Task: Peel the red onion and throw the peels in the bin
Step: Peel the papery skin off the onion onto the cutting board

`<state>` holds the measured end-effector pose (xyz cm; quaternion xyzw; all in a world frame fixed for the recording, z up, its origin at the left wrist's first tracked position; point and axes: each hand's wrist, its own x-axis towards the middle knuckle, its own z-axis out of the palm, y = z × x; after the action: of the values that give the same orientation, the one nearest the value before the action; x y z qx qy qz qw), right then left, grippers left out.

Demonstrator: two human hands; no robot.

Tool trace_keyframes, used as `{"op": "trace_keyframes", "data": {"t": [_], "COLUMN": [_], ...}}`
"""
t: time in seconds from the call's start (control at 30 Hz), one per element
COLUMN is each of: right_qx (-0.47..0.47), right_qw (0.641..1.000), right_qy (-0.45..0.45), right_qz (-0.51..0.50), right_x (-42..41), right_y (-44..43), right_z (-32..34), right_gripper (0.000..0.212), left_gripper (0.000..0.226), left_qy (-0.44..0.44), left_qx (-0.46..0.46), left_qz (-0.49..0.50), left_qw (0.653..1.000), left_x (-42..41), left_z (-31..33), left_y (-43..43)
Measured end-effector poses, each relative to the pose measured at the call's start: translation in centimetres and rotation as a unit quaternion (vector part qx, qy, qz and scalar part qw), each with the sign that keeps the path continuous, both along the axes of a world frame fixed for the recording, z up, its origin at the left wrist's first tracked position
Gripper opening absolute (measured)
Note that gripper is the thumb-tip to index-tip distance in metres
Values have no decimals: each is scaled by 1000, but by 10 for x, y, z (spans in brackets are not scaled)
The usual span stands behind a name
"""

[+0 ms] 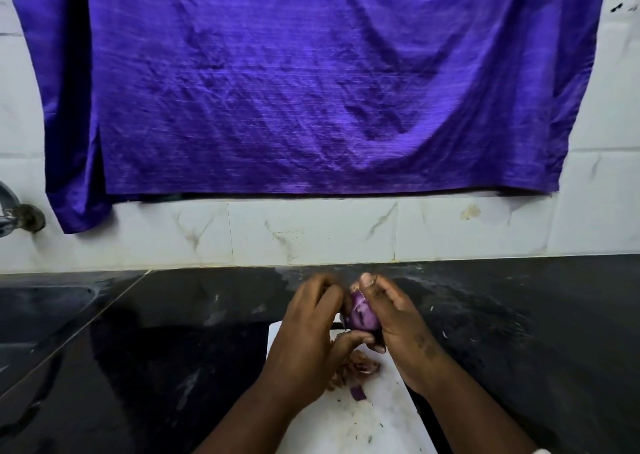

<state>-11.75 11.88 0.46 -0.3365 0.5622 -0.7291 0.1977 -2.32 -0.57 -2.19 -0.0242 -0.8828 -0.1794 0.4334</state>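
A red onion (362,317), its shiny purple flesh partly bared, is held between both hands above the far end of a white chopping board (374,419). My left hand (308,329) curls round its left side, thumb under it. My right hand (394,318) grips its right side, thumb up at the top. A heap of dry brown peels (360,365) lies on the board just below the onion, with a small purple onion piece (358,393) nearer to me. No bin is in view.
The board lies on a black stone counter (173,367) with water marks. A sink basin (38,311) is at the left, a tap (14,211) on the tiled wall above it. A large purple cloth (294,83) hangs on the wall.
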Motion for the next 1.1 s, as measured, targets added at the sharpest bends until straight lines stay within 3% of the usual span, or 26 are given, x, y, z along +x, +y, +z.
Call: {"op": "trace_keyframes", "data": {"t": [0.2, 0.37, 0.47, 0.57, 0.9, 1.1], "right_qx": [16, -36, -22, 3, -15, -33], "right_qw": [1000, 997, 998, 999, 997, 996], "right_qy": [-4, -60, -43, -34, -71, -87], "right_qz": [-5, -26, -26, -8, -1, -14], "right_x": [-3, -14, -15, -13, -22, -29], "right_y": [-2, 0, 1, 0, 1, 0], "right_z": [-2, -3, -6, -7, -9, -14], "right_gripper": [54, 65, 52, 41, 39, 46], "left_gripper": [27, 32, 30, 49, 14, 10], "left_qy": [-24, 45, 35, 14, 103, 68], "left_qx": [2, 64, 119, 98, 58, 57], "left_qz": [-27, -7, -12, -53, -67, -84], "left_qw": [999, 997, 992, 994, 991, 993], "left_x": [2, 2, 5, 5, -1, 2], "left_z": [0, 4, 4, 3, -2, 1], "left_y": [2, 1, 3, 6, -1, 0]}}
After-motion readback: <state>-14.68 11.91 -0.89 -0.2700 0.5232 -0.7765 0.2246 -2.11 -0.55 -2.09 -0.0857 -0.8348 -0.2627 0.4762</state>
